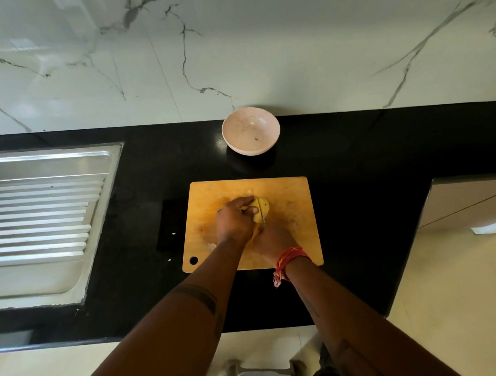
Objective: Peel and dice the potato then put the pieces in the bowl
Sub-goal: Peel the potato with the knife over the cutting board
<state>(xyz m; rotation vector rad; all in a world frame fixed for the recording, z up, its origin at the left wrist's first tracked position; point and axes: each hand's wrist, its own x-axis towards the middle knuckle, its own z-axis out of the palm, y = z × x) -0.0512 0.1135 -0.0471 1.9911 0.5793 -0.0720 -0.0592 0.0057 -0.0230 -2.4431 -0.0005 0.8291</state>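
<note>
The left hand [234,221] pins the peeled potato [260,209] on the board [291,197], fingers curled over it, so the right hand [273,239], gripping the knife [263,220], can slice; the bowl [250,135] waits beyond.

Single head-worn view — steeply downward, fairly high above the black counter [354,169] — facing the marble wall [246,47]

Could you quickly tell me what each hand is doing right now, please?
Left hand: holds the potato on the cutting board.
Right hand: grips the knife, cutting the potato.

Bare forearms, red-orange thread band [288,259] on right wrist
</note>
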